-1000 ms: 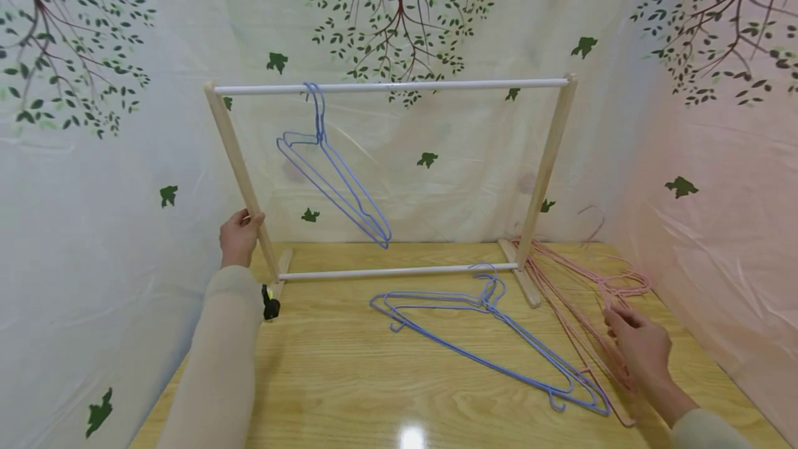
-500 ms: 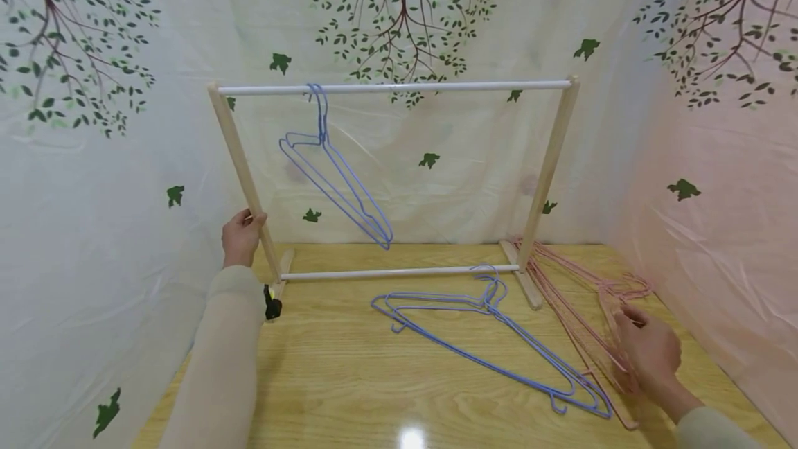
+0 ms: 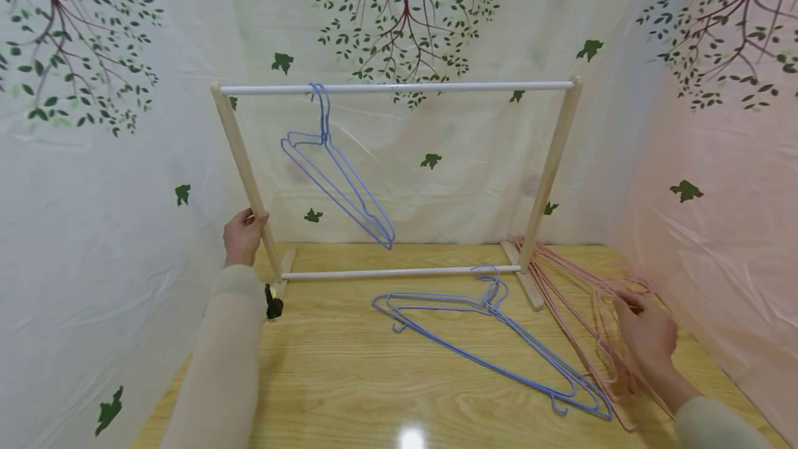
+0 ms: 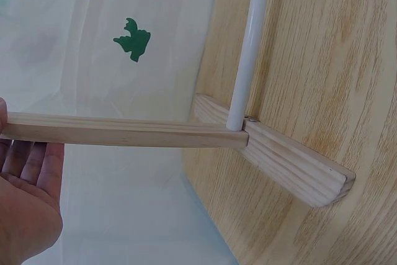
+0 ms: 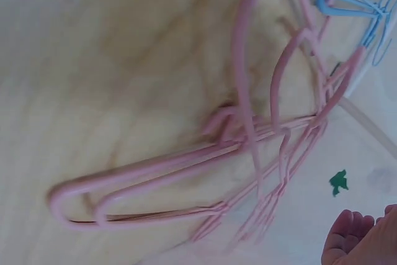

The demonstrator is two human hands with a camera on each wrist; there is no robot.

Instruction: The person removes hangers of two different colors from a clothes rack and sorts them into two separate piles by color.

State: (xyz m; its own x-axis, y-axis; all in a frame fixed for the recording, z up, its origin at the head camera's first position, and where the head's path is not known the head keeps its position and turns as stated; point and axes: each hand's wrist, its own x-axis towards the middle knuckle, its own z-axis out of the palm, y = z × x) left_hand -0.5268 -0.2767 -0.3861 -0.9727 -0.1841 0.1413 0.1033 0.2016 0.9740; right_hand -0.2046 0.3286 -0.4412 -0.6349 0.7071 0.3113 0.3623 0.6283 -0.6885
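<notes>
In the head view my left hand (image 3: 245, 236) grips the left wooden post (image 4: 124, 131) of a small clothes rack. My right hand (image 3: 645, 331) is at the right, its thumb and fingers pinching a pink hanger among a heap of pink hangers (image 5: 149, 167). The exact grip point is partly hidden by the fingers. The right wrist view shows curled fingers at the lower right, with the pink wires tangled on the table. Two blue hangers (image 3: 325, 123) hang from the rack's white top rail (image 3: 449, 86), left of its middle.
More blue hangers (image 3: 474, 359) lie overlapping on the wooden table (image 3: 349, 380), in front of the rack's white lower rail (image 3: 399, 274). The rack's right foot (image 3: 530, 286) stands beside the pink heap. Printed sheets enclose the table's back and sides.
My right hand has shifted slightly among the pink hangers, and one of them has turned, its wire now reaching toward the wrist. The left hand keeps its grip on the post.
</notes>
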